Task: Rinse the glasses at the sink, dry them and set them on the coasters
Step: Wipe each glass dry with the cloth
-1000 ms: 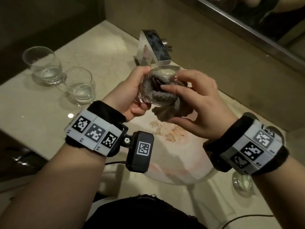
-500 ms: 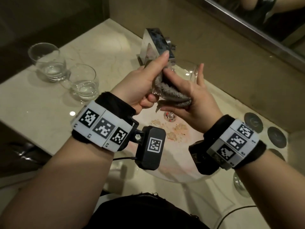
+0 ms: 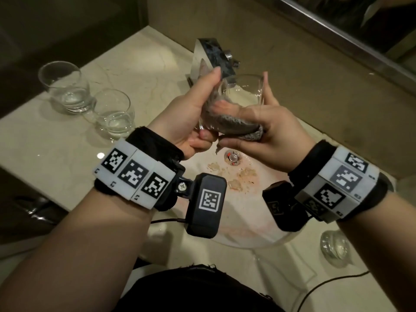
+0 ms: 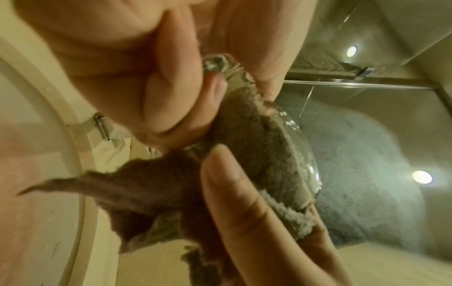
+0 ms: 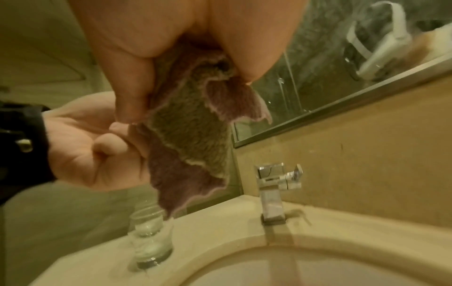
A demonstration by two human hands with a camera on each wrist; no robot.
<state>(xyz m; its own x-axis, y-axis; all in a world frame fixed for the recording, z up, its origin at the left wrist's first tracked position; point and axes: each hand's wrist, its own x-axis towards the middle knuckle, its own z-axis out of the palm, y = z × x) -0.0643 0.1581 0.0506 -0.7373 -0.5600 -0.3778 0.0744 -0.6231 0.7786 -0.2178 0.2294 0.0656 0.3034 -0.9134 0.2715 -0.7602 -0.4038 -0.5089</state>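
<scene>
Each bare forearm wears a black fabric wristband carrying a white block printed with three black square fiducial markers. A silver screw fixes a black camera housing with its own white marker below the left wrist; a thin black cable leaves it. The right wrist's block and housing match. Dark clothing covers the torso.

Clear smooth glass in my grip, fuzzy grey terry cloth against it (nap rough, edges frayed), glossy veined stone bench, mirror-bright chrome tap, matt stained basin.
</scene>
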